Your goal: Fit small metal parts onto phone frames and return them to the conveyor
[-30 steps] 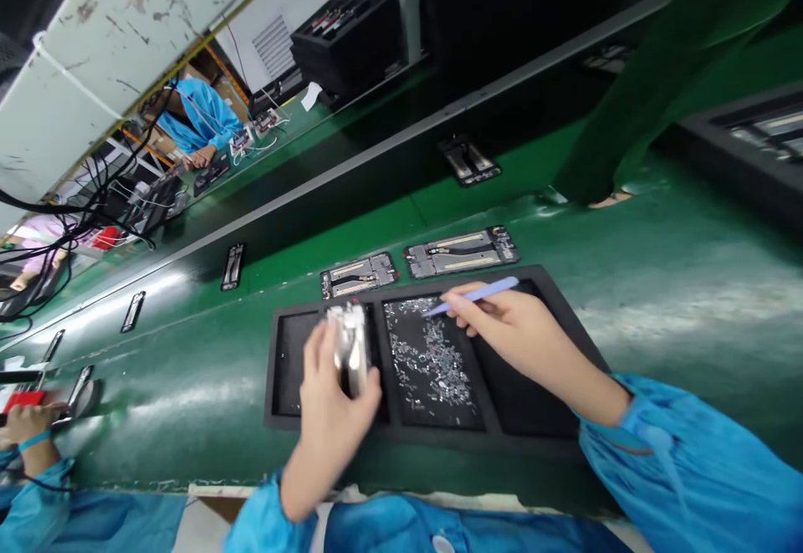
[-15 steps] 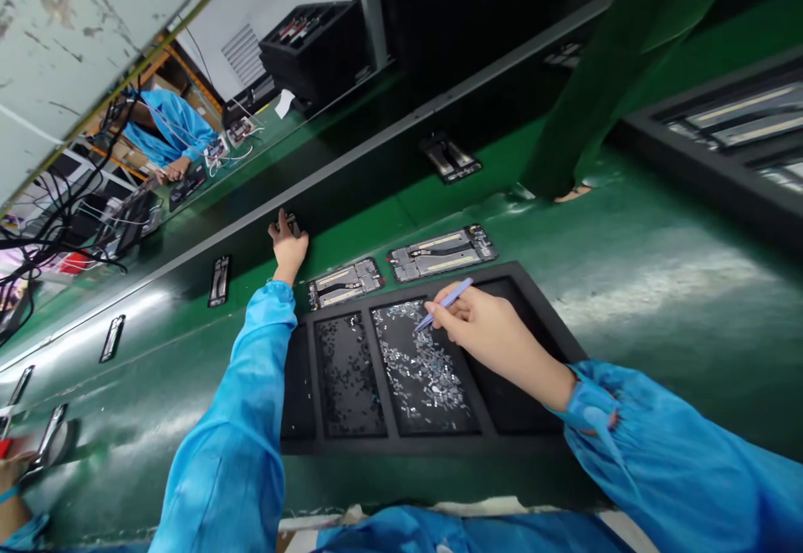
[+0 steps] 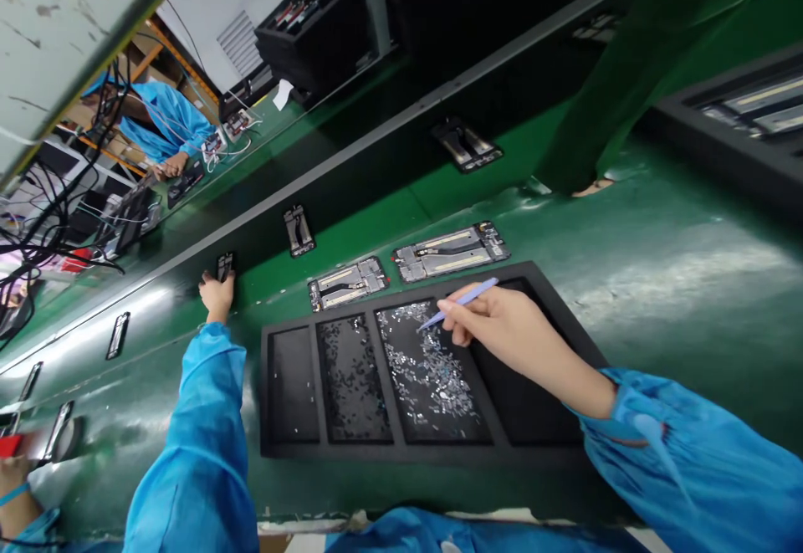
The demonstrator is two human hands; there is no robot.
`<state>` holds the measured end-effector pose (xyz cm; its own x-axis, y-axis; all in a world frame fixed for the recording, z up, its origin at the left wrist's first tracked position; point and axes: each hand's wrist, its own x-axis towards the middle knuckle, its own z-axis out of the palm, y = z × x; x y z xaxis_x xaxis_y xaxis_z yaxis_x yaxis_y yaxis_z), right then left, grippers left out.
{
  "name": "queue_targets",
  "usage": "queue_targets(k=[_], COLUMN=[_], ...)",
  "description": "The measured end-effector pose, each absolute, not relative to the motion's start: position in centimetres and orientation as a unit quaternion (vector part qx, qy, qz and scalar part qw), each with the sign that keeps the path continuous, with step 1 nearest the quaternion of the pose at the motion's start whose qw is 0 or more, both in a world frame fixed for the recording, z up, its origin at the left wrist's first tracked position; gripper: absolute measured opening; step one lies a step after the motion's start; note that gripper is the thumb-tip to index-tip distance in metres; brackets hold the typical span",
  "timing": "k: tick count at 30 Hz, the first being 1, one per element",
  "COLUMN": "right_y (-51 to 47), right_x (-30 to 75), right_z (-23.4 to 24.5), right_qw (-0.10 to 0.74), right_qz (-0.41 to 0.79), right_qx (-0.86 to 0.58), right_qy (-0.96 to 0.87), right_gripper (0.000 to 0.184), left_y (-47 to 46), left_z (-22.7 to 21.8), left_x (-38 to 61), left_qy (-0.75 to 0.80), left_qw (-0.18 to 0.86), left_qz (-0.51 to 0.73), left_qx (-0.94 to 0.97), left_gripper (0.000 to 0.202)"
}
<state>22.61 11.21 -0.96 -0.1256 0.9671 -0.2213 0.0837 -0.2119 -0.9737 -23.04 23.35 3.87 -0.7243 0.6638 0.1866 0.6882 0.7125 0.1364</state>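
The right hand (image 3: 505, 327), which we find pinching pale-blue tweezers (image 3: 461, 303), aims their tips down-left at scattered metal parts (image 3: 432, 369) in the third compartment of a black foam tray (image 3: 389, 453), while the left hand (image 3: 217, 298), arm outstretched toward upper left, rests on a dark narrow frame (image 3: 224, 267) lying lengthwise across a green belt (image 3: 627, 285), its grip unclear to us.

The left hand (image 3: 217, 296) has moved from above the black foam tray (image 3: 376, 450) to the dark belt band (image 3: 376, 176), fingers on a narrow black frame (image 3: 225, 266). A second frame (image 3: 299, 231) now lies where that hand just was.
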Motion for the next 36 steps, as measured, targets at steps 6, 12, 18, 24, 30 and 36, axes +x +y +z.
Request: queue_targets(k=[6, 12, 18, 24, 30, 36], right_y=[10.4, 9.6, 9.8, 10.5, 10.4, 10.3], right_x=[23.2, 22.9, 18.4, 13.7, 13.6, 13.6], right_z=[0.5, 0.9, 2.4, 0.0, -1.0, -1.0], right_qw=[0.394, 0.428, 0.35, 0.344, 0.335, 0.317], right_qz=[0.47, 0.367, 0.306, 0.352, 0.357, 0.313], right_qx=[-0.582, -0.61, -0.519, -0.466, -0.496, -0.5], right_qy=[-0.534, -0.557, -0.717, -0.735, -0.717, -0.743], right_gripper=[0.05, 0.045, 0.032, 0.025, 0.022, 0.022], left_y=[17.2, -0.9, -4.0, -3.8, -2.6, -1.3], left_z=[5.9, 1.0, 0.5, 1.1, -0.8, -1.2], left_x=[-17.9, -1.8, 4.7, 1.0, -0.4, 0.2], left_qy=[-0.895, -0.822, -0.794, -0.608, -0.46, -0.477], left_qw=[0.031, -0.021, -0.022, -0.023, 0.003, -0.051], left_qz=[-0.143, -0.182, -0.14, -0.102, -0.107, -0.177], left_qx=[-0.422, -0.539, -0.592, -0.787, -0.881, -0.859], left_gripper=[0.065, 0.091, 0.076, 0.082, 0.094, 0.066])
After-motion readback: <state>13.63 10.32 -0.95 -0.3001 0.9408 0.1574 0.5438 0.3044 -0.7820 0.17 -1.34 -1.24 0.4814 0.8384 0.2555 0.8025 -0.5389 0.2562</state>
